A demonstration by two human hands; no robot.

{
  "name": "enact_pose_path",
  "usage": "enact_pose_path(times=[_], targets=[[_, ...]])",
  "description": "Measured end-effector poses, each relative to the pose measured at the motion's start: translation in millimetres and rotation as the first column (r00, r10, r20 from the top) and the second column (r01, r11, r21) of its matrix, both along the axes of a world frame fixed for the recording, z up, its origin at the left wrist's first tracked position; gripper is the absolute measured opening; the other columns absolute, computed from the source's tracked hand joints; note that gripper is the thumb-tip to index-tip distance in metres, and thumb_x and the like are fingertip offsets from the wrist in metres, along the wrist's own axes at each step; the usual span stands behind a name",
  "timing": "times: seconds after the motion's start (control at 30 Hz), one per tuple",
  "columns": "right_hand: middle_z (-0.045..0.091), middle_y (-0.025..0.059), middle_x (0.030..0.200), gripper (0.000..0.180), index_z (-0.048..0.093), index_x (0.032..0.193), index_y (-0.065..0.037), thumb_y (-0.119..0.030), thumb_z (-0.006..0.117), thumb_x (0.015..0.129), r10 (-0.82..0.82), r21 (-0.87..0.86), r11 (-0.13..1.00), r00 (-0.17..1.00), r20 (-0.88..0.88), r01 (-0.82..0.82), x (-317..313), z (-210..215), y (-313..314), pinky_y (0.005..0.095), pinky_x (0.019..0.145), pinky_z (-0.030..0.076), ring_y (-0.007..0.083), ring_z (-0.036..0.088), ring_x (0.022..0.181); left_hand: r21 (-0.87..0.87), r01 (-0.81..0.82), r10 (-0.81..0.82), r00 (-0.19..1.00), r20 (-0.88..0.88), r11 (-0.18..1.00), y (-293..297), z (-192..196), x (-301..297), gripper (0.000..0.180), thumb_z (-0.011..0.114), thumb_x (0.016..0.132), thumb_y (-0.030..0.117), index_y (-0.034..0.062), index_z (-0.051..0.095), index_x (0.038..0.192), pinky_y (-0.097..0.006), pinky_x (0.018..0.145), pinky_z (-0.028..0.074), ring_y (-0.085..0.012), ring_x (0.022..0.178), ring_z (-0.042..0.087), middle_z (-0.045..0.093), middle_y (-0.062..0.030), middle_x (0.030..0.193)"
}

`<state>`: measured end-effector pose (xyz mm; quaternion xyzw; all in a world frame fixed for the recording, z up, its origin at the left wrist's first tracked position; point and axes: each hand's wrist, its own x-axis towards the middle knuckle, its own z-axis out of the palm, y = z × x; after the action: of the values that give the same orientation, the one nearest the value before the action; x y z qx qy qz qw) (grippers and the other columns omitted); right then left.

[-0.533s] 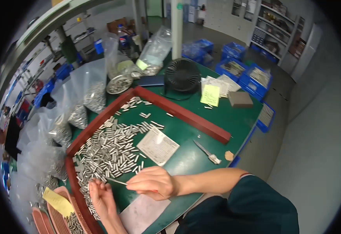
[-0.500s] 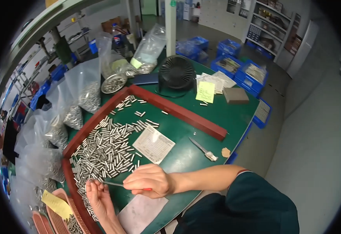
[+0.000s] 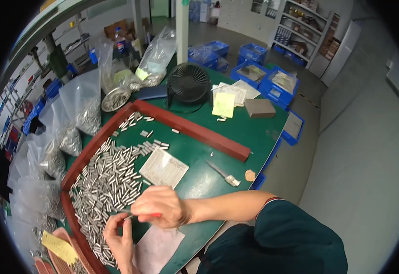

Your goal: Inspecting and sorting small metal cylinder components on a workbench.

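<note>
- Since the earlier frame, both hands sit slightly higher on the green round table (image 3: 254, 132), next to each other.
- Red-edged wooden frame (image 3: 195, 130) bounds the heap of short silver metal pins (image 3: 106, 180), lying up and left of the hands.
- Right hand (image 3: 160, 208) is clenched around a thin red-handled tool (image 3: 138, 213), long axis pointing left.
- Left hand (image 3: 119, 237), nearer the heap, pinches one small silver pin (image 3: 127, 218) at the tool's tip.
</note>
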<state>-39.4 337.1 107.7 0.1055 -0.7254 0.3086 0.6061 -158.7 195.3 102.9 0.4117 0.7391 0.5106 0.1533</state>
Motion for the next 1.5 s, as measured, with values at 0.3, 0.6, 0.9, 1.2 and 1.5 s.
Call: enact_pose_path(times=[0.3,0.6,0.9,1.2,1.5], targets=[[0.063,0.0096,0.07,0.012,0.058,0.085,0.001,-0.01,0.062,0.081,-0.096,-0.023,0.995,0.995,0.024,0.096,2,-3,31,0.0275,0.051,0.046,0.0211,0.06,0.057,0.309,-0.055,0.208,0.849,-0.487,0.949,-1,42,26,0.016,0.07,0.065,-0.002,0.0004,0.062,0.079,-0.023,0.047,0.037,-0.0134,0.053,0.048,0.055,-0.0057,0.065],[0.063,0.0099,0.071,0.012,0.057,0.085,0.002,-0.007,0.063,0.078,-0.02,0.061,0.998,1.0,0.021,0.018,-5,-7,12,0.026,0.05,0.046,0.0207,0.06,0.057,-0.013,-0.03,0.019,0.864,-0.503,0.999,-39,9,57,0.014,0.068,0.068,0.003,0.0021,0.059,0.079,-0.03,0.054,0.035,-0.0224,0.056,0.049,0.053,-0.007,0.065],[0.062,0.0103,0.073,0.013,0.056,0.087,0.002,-0.007,0.062,0.079,-0.002,0.123,0.992,1.0,0.026,-0.001,-4,-2,15,0.0277,0.049,0.046,0.0223,0.06,0.058,0.082,-0.097,0.123,0.9,-0.418,0.992,-28,20,30,0.012,0.066,0.07,0.003,-0.0003,0.061,0.081,-0.027,0.052,0.039,-0.0156,0.054,0.051,0.055,-0.0059,0.061],[0.061,0.0121,0.076,0.015,0.054,0.089,0.001,-0.014,0.056,0.084,0.001,0.149,0.989,0.996,0.09,-0.015,1,3,8,0.0295,0.052,0.048,0.025,0.063,0.066,0.281,-0.197,-0.189,0.385,0.903,0.939,15,-7,-23,0.015,0.06,0.079,0.004,0.0046,0.053,0.093,-0.027,0.072,0.048,-0.0152,0.076,0.058,0.06,-0.0087,0.086],[0.062,0.0104,0.077,0.014,0.056,0.088,-0.001,-0.013,0.059,0.081,0.041,0.198,0.977,0.98,0.194,-0.08,2,4,2,0.0289,0.054,0.049,0.0236,0.062,0.068,0.264,-0.286,-0.179,0.291,0.94,0.921,4,-15,-21,0.011,0.06,0.079,0.002,0.0056,0.056,0.088,-0.027,0.072,0.049,-0.0156,0.078,0.06,0.062,-0.0095,0.086]])
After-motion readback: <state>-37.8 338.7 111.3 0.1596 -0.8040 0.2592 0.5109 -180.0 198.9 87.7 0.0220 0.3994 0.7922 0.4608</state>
